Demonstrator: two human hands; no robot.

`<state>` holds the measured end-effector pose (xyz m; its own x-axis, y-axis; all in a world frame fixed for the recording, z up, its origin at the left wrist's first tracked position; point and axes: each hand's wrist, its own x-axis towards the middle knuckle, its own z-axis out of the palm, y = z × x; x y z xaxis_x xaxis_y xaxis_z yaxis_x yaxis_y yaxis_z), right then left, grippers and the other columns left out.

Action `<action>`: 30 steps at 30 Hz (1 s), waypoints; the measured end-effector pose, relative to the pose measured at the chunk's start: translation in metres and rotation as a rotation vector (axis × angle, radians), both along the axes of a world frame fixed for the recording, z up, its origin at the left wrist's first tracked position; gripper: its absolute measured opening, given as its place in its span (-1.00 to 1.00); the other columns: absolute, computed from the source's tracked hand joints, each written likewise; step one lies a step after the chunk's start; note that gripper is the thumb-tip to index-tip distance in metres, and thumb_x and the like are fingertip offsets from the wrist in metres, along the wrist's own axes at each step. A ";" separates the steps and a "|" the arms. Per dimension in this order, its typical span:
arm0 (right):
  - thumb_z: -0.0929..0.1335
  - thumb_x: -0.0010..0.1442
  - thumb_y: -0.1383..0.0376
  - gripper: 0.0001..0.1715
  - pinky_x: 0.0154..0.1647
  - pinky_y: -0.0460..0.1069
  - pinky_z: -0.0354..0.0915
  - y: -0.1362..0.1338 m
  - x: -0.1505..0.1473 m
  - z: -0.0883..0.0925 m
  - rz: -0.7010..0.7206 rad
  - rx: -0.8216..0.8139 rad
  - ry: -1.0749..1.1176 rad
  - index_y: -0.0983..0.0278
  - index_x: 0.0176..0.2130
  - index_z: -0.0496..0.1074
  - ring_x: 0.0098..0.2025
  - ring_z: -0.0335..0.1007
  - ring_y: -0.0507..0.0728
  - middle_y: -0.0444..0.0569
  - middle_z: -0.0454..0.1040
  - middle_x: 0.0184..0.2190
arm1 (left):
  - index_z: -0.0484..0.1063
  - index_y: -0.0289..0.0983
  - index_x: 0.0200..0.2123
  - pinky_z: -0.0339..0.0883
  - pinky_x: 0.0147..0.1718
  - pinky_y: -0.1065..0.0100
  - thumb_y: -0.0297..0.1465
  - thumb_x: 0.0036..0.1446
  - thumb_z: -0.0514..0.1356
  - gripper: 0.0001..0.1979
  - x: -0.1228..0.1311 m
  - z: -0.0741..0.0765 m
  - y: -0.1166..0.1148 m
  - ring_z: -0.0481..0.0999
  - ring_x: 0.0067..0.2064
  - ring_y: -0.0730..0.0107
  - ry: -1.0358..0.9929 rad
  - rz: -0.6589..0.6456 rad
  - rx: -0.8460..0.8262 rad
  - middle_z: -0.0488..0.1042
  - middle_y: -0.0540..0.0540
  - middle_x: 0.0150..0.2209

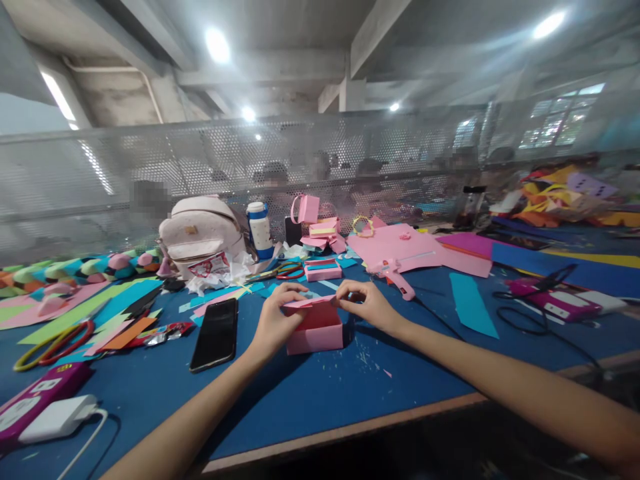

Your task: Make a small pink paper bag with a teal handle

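A small pink foam box (316, 331) stands on the blue table top (330, 393) in front of me. My left hand (277, 319) grips its left side, fingers curled over the top flap. My right hand (364, 302) pinches the right end of the same pink flap at the box's upper edge. Both hands are closed on the box.
A black phone (216, 333) lies left of the box. Behind are a pink glue gun (395, 275), scissors (280, 271), a white bottle (260, 229), a pale backpack (203, 235) and finished pink boxes (323, 269). Foam sheets, cables and a power strip (560, 301) lie right. A perforated screen runs along the back.
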<state>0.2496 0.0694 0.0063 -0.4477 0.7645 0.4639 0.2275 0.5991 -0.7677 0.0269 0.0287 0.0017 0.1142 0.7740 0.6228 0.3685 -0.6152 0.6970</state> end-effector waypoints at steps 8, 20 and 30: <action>0.41 0.14 0.08 -0.71 -0.41 -0.06 0.17 0.002 0.003 0.002 0.012 0.042 -0.007 0.26 -0.38 0.53 -0.34 0.35 0.08 -0.04 0.50 -0.34 | 0.52 -0.24 -0.47 0.33 -0.05 0.16 -0.53 -0.04 0.19 -0.87 -0.002 0.001 0.002 0.51 -0.09 0.22 -0.024 0.020 -0.008 0.52 -0.12 -0.17; 0.40 0.15 0.12 -0.72 -0.42 -0.05 0.20 -0.001 0.000 0.000 -0.016 0.090 0.024 0.28 -0.42 0.52 -0.38 0.35 0.08 -0.02 0.48 -0.38 | 0.53 -0.23 -0.46 0.33 -0.04 0.16 -0.53 -0.03 0.19 -0.87 0.002 -0.001 -0.001 0.51 -0.09 0.22 -0.009 0.021 0.022 0.52 -0.12 -0.18; 0.43 0.12 0.15 -0.78 -0.42 -0.05 0.23 0.001 0.001 -0.004 0.010 0.100 0.043 0.26 -0.38 0.50 -0.39 0.34 0.06 -0.03 0.48 -0.33 | 0.53 -0.24 -0.44 0.32 -0.05 0.17 -0.54 -0.03 0.19 -0.86 0.002 0.000 -0.002 0.51 -0.10 0.22 -0.012 0.029 0.022 0.51 -0.12 -0.18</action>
<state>0.2509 0.0701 0.0021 -0.4335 0.7087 0.5566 0.1893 0.6755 -0.7126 0.0288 0.0267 0.0018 0.0844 0.7633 0.6406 0.3784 -0.6192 0.6880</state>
